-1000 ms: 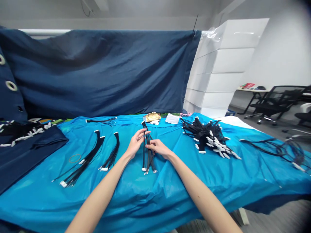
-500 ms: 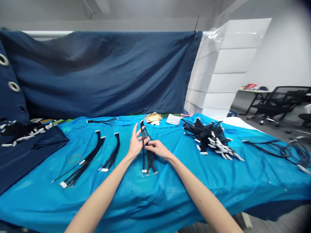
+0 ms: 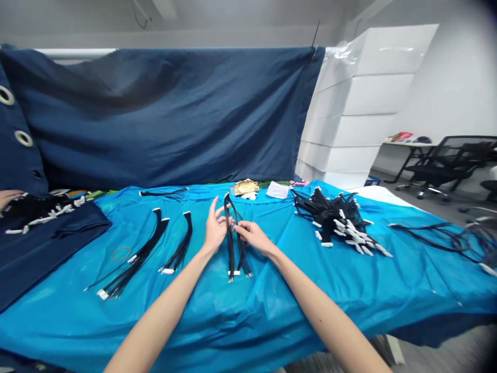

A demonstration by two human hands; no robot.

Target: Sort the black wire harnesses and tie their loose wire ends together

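A black wire harness point(image 3: 232, 254) with a white connector near its lower end hangs between my hands, its strands parted into two groups. My left hand point(image 3: 216, 228) grips the strands from the left, index finger raised. From the right, my right hand point(image 3: 252, 235) pinches strands between thumb and fingers. Left of my hands, a shorter harness point(image 3: 181, 243) lies on the blue cloth point(image 3: 202, 321), and farther left is a longer bundle of harnesses point(image 3: 142, 254) with white connectors.
A heap of harnesses point(image 3: 337, 223) lies to the right, and loose black cables point(image 3: 438, 235) beyond it. A rubber band point(image 3: 121, 253) rests at the left. At the far left, another person's hand point(image 3: 10, 196) is by a harness pile point(image 3: 46, 212). White boxes point(image 3: 357, 119) stand behind.
The harness strands have spread into two clearer groups, with a wider gap between them. Another person's hand has appeared at the far left edge.
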